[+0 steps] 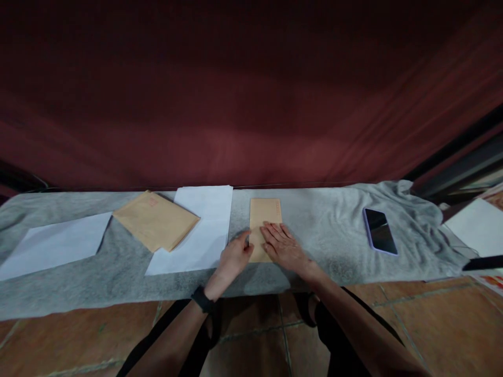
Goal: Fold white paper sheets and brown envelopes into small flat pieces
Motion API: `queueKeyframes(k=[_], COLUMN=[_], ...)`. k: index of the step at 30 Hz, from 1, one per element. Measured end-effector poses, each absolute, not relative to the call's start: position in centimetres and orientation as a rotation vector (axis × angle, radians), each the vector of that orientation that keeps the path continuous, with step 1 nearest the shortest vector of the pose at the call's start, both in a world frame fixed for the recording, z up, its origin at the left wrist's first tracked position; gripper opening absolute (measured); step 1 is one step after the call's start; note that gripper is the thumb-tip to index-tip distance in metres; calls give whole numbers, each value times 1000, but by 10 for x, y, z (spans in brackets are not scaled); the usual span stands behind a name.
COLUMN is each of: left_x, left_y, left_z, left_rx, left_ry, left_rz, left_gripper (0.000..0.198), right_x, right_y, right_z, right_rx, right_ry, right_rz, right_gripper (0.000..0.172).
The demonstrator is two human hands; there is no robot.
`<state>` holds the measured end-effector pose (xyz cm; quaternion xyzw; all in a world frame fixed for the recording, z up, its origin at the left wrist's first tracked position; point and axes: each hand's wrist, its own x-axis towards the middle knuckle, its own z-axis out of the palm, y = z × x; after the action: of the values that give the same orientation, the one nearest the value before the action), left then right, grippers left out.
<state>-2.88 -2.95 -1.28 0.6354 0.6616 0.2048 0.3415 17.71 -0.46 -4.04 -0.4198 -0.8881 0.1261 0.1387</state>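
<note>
A tan paper envelope (257,211) lies upright in front of me on the grey cloth, with small red print near its upper right corner. My right hand (285,246) rests flat on its lower right part, fingers stretched out. At the envelope's left edge, my left hand (236,254) has its fingers curled and its thumb against the paper. The undersides of those fingers are hidden. A dark band (202,299) circles my left wrist.
Left of the envelope lie white paper sheets (212,214), partly under a stack of tan envelopes (155,217). Farther left is another white sheet (58,243). A phone (380,231) rests on the grey cloth (326,220) to the right. A dark red curtain (251,104) hangs behind.
</note>
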Motion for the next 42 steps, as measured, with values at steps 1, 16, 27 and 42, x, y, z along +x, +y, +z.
queueKeyframes(k=[1, 16, 27, 42], left_x=[-25, 25, 53, 36], left_y=[-28, 54, 78, 26], left_z=[-12, -43, -45, -45], left_rx=[1766, 2442, 2399, 2549], left_ry=[1790, 1362, 1546, 1257], left_rz=[535, 456, 544, 414], left_gripper=[36, 50, 55, 58], right_x=[177, 179, 181, 214], right_y=[-5, -26, -16, -3], right_z=[-40, -5, -3, 10], right_rx=[-1219, -642, -622, -725], right_ry=[-2575, -2573, -2276, -2230], right_rz=[353, 1149, 1664, 1802], right_gripper=[57, 33, 37, 41])
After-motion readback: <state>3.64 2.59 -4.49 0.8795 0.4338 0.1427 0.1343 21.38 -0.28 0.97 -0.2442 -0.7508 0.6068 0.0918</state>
